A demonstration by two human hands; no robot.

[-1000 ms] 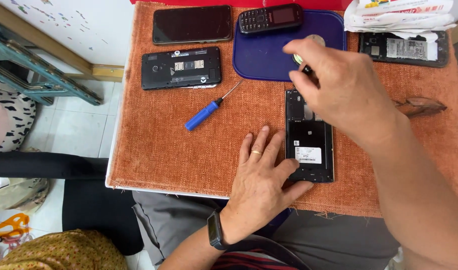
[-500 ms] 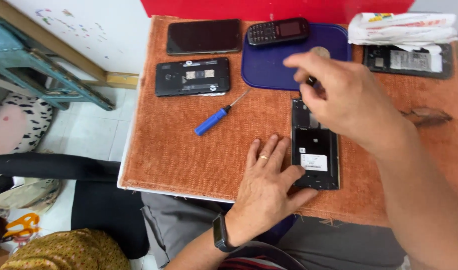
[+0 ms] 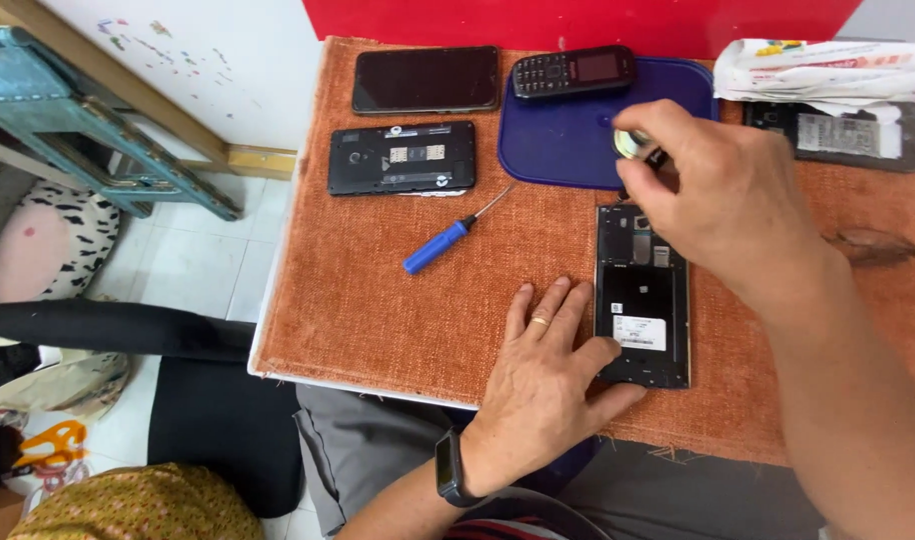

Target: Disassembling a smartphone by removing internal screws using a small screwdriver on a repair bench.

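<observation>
An opened black phone (image 3: 642,300) with its back cover off lies on the orange cloth (image 3: 398,290). My left hand (image 3: 543,375) lies flat on the cloth, its thumb pressing the phone's lower left edge. My right hand (image 3: 723,205) hovers over the phone's top end, fingers closed on a small screwdriver (image 3: 633,145) with a round silver cap. The tool's tip is hidden behind my fingers.
A blue-handled screwdriver (image 3: 448,238) lies left of the phone. Further back sit another opened phone (image 3: 402,158), a black smartphone (image 3: 426,80), a keypad phone (image 3: 573,72) on a blue lid (image 3: 568,145), folded paper (image 3: 828,70) over another opened phone (image 3: 858,138), and a brown object (image 3: 873,245).
The view has shifted, so the table sits further right in the frame. My right hand stays over the phone's top end with the small tool; my left hand has not left the phone.
</observation>
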